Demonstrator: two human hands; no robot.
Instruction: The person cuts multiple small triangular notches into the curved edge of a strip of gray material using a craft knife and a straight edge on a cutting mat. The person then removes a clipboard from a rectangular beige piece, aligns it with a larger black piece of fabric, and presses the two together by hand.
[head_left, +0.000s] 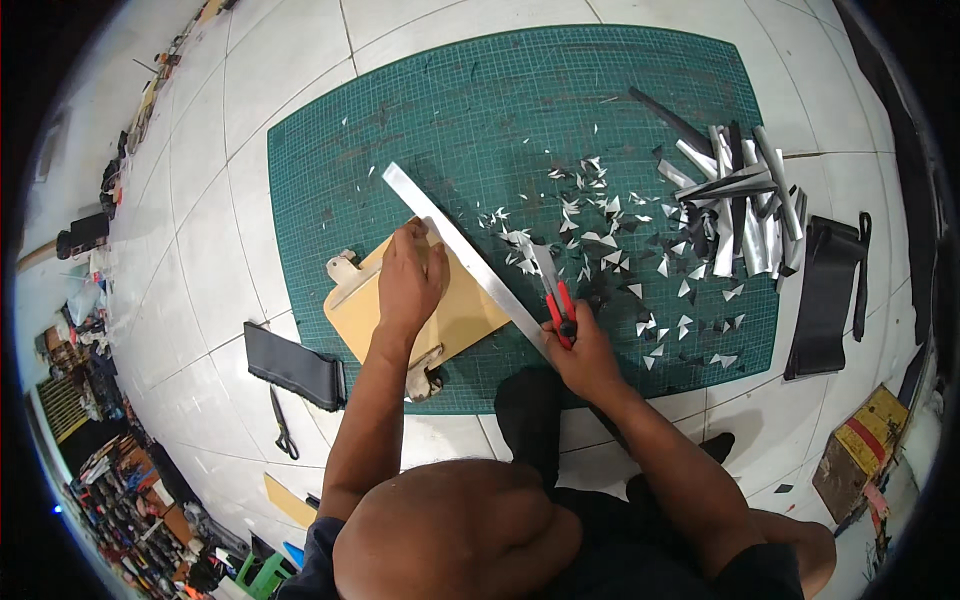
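Observation:
A long silver strip (465, 256) lies diagonally across a yellow clipboard (470, 318) and the green cutting mat (400, 130). My left hand (408, 285) rests over the clipboard with bent fingers, its fingertips closed at the strip's edge. In my right hand (585, 355) is a utility knife (558, 308) with a red and black handle, its grey front end directed away from me. The strip's near end reaches my right fingers; exactly how they touch it is hidden. Metal clips (343, 270) sit on the clipboard's edges.
Many small black and silver scraps (605, 240) litter the mat. Rolled silver and black strips (740, 195) are heaped at its right edge. Dark folded material lies left (292, 366) and right (825, 300), with scissors (284, 430) near the left piece. A yellow box (860, 445) stands far right.

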